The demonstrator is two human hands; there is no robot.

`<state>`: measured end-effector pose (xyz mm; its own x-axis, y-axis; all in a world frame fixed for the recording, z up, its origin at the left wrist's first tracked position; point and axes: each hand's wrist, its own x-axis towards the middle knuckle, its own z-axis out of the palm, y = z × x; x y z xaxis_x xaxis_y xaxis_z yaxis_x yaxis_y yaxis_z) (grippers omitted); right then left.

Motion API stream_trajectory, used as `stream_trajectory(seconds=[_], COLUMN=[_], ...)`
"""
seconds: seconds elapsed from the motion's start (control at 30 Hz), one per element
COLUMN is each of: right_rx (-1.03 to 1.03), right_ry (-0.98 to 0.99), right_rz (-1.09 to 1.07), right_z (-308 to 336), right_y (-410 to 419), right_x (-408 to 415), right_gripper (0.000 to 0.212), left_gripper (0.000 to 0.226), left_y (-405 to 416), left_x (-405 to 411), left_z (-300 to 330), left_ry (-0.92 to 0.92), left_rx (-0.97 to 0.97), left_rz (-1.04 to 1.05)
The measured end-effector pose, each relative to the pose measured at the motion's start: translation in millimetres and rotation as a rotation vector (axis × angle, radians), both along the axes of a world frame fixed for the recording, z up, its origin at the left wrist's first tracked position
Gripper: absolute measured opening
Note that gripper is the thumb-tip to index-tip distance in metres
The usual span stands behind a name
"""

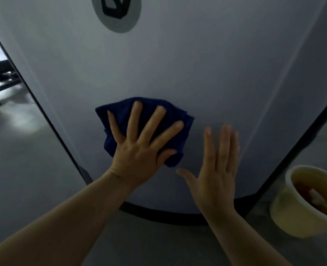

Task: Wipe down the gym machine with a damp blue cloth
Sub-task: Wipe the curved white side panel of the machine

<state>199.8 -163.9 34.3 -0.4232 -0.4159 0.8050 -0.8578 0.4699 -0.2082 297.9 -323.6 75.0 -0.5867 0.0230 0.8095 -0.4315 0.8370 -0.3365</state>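
Gym machine [178, 73]: pale grey smooth panel with a dark edge trim, filling most of the view, base meeting the grey floor [24, 169].

Blue cloth [180, 121]: dark blue, bunched, lying flat against the lower middle of the panel.

Left hand [139, 160]: fingers [155, 125] straight and spread wide, palm pressing the cloth onto the panel; thumb lies over the cloth's lower right edge. Nothing is clenched.

Right hand [216, 179]: just beside the cloth, apart from it. Fingers straight and close together, thumb out to the side, palm toward the bare panel; actual contact cannot be told. Holds nothing.

Markings: one round grey badge [118, 12] near the panel's top, bearing a dark angular emblem, partly cut off; no readable lettering.

Yellowish bucket [285, 214]: on the floor at far right, contents blurred.
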Motion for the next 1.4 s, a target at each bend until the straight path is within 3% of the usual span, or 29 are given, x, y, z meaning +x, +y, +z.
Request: stream_trajectory(seconds=[0.13,0.33,0.47,0.53,0.67,0.77,0.87,1.0,1.23,1.4], right_rx=[-0.009,-0.052,-0.049,-0.094,-0.259,-0.245,-0.226,-0.194,-0.169,-0.22], right_ry=[0.005,-0.07,-0.086,-0.113,-0.334,-0.519,-0.512,-0.445,-0.485,-0.488], right_rz=[0.009,-0.004,0.027,0.041,-0.015,-0.079,-0.071,-0.1,-0.105,-0.115], right_z=[-2,-22,-28,-29,-50,-76,-90,-96,-101,-110], right_y=[1,31,34,35,33,32,33,37,38,52], right_x=[-4,-17,-26,-26,-13,-1,-3,-11,-22,-28], right_gripper=[0.123,0.111,0.108,0.109,0.117,0.129,0.122,0.113,0.119,0.117], left_gripper=[0.062,0.069,0.064,0.066,0.072,0.065,0.062,0.061,0.063,0.073], left_y=[16,20,37,40,31,39,48,30,57,40], left_x=[-19,-10,-36,-41,-18,-29,-48,-33,-54,-37], left_z=[46,-17,25,13,-56,-21,-1,-57,-49,-112], left_ry=[0.132,-0.035,0.108,0.127,-0.128,-0.062,0.038,-0.152,-0.116,-0.241], left_rx=[0.113,-0.024,0.03,0.039,-0.129,-0.123,-0.085,-0.319,-0.268,-0.432], left_rz=[0.026,0.034,0.019,0.016,0.031,-0.022,-0.051,-0.059,-0.036,-0.049])
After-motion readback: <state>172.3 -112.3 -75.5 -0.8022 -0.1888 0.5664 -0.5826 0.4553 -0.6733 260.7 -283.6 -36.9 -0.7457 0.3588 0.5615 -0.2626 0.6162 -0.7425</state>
